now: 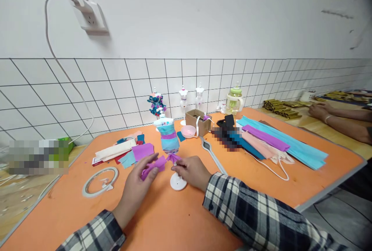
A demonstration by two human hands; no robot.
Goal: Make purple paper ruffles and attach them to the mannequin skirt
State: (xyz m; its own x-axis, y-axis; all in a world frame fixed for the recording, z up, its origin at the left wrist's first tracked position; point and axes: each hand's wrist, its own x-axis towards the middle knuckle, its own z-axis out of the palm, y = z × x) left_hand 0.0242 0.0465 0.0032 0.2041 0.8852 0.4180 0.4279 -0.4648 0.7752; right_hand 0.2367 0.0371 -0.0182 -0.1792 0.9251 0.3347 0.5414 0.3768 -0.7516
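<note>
Fingers (181,163) of my right hand (196,171) pinch the edge of the purple frill (173,158); my left hand (138,180) pinches a loose purple strip (159,163) beside them. The small dress form (169,143) stands just past both. I think I should press gently and keep the folds even, since thin stuff may tear.

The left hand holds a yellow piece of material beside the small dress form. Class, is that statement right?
No, the colour is wrong. The head view shows the left hand holding a purple piece of material beside the small dress form.
</note>
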